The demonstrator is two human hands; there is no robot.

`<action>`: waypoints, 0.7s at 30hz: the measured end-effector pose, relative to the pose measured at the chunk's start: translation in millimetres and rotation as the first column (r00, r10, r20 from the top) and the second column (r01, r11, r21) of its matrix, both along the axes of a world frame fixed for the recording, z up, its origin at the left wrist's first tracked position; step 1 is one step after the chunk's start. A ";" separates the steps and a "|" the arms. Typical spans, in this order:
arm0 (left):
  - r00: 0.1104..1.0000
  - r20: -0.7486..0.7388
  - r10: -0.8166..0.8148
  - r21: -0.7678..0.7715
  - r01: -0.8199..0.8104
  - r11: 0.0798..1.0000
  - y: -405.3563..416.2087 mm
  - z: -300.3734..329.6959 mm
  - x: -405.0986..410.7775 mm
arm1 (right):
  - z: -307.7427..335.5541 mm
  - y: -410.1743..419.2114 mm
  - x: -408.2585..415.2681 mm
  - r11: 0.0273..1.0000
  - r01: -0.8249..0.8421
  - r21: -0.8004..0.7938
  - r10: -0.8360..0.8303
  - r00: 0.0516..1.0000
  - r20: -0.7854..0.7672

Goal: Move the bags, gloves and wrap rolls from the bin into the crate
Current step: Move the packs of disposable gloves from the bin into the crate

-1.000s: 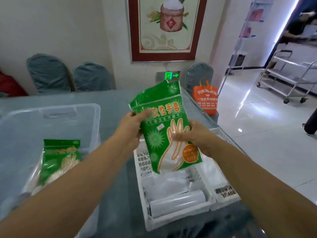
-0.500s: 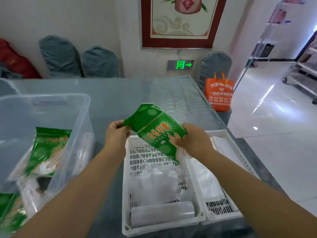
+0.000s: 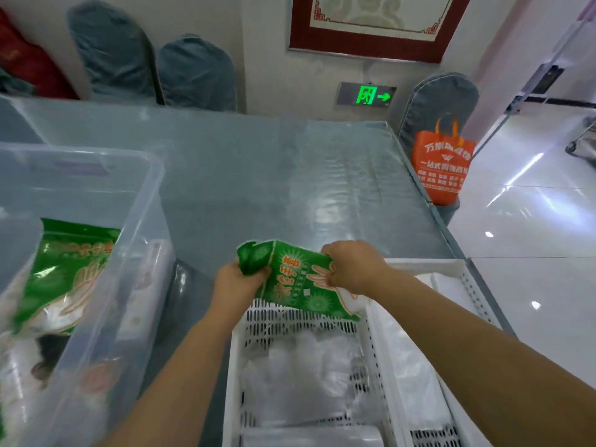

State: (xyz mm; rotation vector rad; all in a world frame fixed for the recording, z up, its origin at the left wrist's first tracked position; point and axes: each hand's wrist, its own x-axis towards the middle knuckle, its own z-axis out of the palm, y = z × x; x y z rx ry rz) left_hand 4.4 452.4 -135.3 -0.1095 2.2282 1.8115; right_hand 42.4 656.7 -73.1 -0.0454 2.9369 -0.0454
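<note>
Head view: green printed plastic glove packet [image 3: 298, 280] over white slotted plastic crate's [image 3: 419, 264] far edge.
Left hand [image 3: 237, 282] and right hand [image 3: 353, 269] pinch opposite ends, long axis crosswise.

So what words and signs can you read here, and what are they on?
Exit sign: a green running-figure symbol and a right arrow, no words.
Orange bag: white Chinese print, too blurred to read.
Held glove pack, in the left hand and right hand: orange Chinese letters, sideways and blurred.
Glove pack in the bin: blurred.
</note>
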 end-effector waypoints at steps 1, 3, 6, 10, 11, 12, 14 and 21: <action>1.000 0.024 0.007 -0.036 -0.007 0.999 0.4 -6.1 -0.2 | -5.5 1.5 -4.2 1.000 -0.019 0.018 0.019 1.000 0.005; 1.000 0.012 -0.021 -0.159 0.023 0.987 1.5 -14.8 -1.7 | -17.7 4.3 -10.8 0.997 -0.052 0.048 0.053 0.998 -0.020; 0.989 -0.117 -0.089 -0.372 0.040 0.927 6.2 -18.5 -1.3 | -34.6 9.4 -16.5 0.992 -0.073 0.108 0.081 0.994 -0.074; 0.949 -0.268 -0.169 -0.571 -0.015 0.821 11.8 -21.0 -0.3 | -53.3 17.6 -18.0 0.996 -0.053 0.075 0.059 0.994 -0.090; 0.957 -0.252 -0.145 -0.565 -0.024 0.825 11.1 -20.5 -2.1 | -56.4 19.0 -19.1 0.999 -0.043 0.030 0.046 0.994 -0.097; 0.967 -0.228 -0.112 -0.567 -0.038 0.823 10.2 -19.6 -4.2 | -58.3 19.9 -21.1 0.999 -0.033 -0.018 0.031 0.994 -0.105; 0.976 -0.215 -0.035 -0.574 -0.098 0.813 9.7 -17.1 -10.2 | -60.8 21.5 -27.2 0.995 -0.019 -0.102 0.006 0.992 -0.127; 0.950 -0.305 -0.065 -0.769 -0.206 0.605 15.8 -25.3 -5.0 | -76.9 28.9 -32.8 0.991 -0.103 -0.080 0.094 0.990 -0.107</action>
